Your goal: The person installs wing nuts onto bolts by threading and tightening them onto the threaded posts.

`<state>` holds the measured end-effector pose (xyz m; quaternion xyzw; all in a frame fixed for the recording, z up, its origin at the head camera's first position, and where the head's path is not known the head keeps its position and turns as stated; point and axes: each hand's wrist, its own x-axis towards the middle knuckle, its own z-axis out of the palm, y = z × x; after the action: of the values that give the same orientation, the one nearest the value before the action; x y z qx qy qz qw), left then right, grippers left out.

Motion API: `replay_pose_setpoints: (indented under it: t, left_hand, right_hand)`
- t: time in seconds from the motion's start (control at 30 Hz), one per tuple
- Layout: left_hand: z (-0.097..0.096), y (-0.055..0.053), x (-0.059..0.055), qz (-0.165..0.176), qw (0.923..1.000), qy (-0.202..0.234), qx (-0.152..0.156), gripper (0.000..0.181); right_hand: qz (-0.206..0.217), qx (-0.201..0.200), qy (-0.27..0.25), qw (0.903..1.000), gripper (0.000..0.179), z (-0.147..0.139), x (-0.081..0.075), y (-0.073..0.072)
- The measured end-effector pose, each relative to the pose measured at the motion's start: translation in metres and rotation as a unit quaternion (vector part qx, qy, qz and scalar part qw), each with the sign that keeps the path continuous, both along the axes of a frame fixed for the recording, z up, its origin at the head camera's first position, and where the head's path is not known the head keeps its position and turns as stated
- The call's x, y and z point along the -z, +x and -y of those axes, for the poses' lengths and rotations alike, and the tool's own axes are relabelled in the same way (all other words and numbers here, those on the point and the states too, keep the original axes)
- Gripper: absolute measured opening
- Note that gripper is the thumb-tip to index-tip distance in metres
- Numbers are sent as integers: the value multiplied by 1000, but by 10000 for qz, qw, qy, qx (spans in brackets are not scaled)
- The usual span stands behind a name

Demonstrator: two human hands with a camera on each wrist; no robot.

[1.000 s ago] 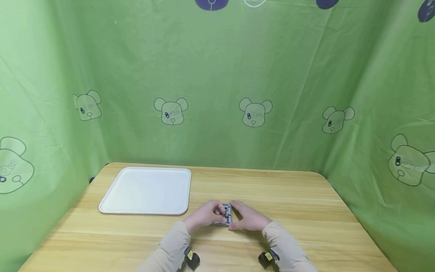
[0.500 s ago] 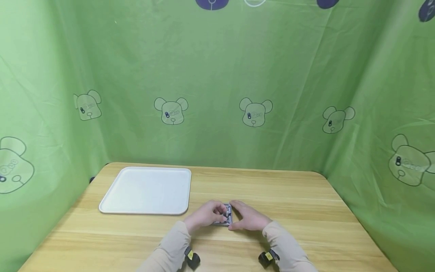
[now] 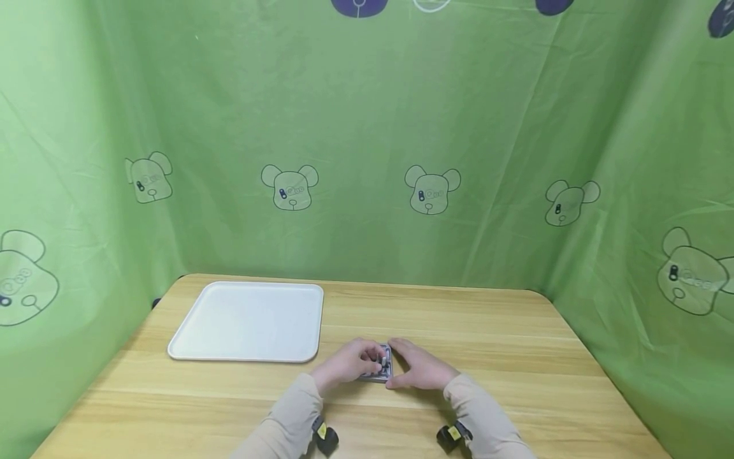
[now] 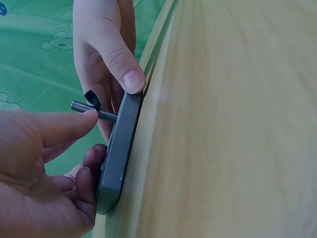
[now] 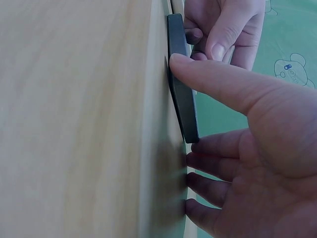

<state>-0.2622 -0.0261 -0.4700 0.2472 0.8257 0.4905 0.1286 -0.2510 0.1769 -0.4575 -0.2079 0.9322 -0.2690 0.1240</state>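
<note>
A small dark rectangular metal block (image 4: 120, 148) with a patterned top lies on the table between my hands. From it stands a threaded bolt (image 4: 78, 105) with a dark wing nut (image 4: 92, 98) on it. My left hand (image 3: 346, 362) pinches at the wing nut; its index finger is partly hidden behind the bolt, and its lower fingers touch the block's end. My right hand (image 3: 424, 368) holds the block by its right end, its thumb (image 5: 182, 60) on the near edge and its fingers toward the far side.
A white tray (image 3: 246, 322) lies at the table's left. The wooden table (image 3: 487, 331) reaches back to a green curtain (image 3: 355, 236) printed with bear heads, which also hangs on both sides. Cameras are strapped at both wrists.
My left fingertips have shifted slightly at the wing nut, which appears turned. The right hand and the block have stayed in place.
</note>
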Motion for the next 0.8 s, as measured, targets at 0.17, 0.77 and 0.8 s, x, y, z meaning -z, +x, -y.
replay_pose_setpoints:
  t: [0.17,0.77,0.8]
  left_hand:
    - [0,2,1,236,9992,259,-204,23]
    - [1,0,2,203,9995,80,-213,20]
    - [1,0,2,198,9996,73,-201,20]
  right_hand:
    - [24,-7,-32,10000,99,0,-2,2]
    - [24,2,14,10000,100,0,-1,1]
    - [21,-10,7,10000,100,-1,-1,0]
